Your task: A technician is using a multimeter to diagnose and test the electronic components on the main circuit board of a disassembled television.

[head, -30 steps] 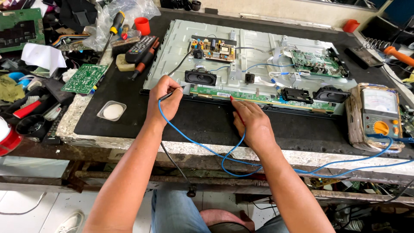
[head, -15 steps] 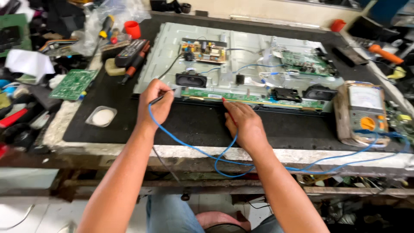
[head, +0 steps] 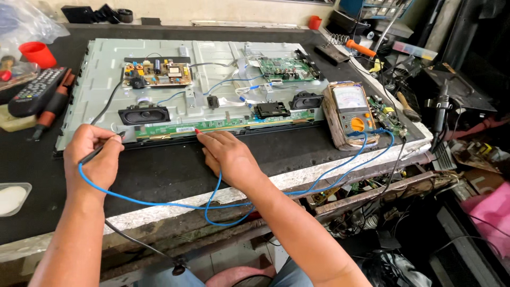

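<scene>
My left hand [head: 94, 154] pinches a black test probe [head: 101, 151] whose tip rests at the left end of a long green strip board [head: 223, 125]. My right hand [head: 227, 154] holds a red-tipped probe [head: 198, 131] against the same strip board near its middle. Blue leads [head: 159, 203] run from both probes over the bench edge to an analogue multimeter [head: 351, 112] at the right. The strip board runs along the near edge of an opened flat-screen panel back [head: 212, 58], which carries a power board [head: 156, 73], a green main board [head: 285, 68] and two black speakers [head: 144, 114].
A black mat [head: 170, 170] covers the bench. At the left lie a remote control [head: 34, 90], a screwdriver [head: 50, 109], a red cup [head: 38, 53] and a white dish [head: 13, 197]. Tools, a soldering iron [head: 440, 109] and loose boards crowd the right side.
The view has swung right and down, so the panel and multimeter sit further left in frame. Both hands stay on the strip board with their probes, about where they were.
</scene>
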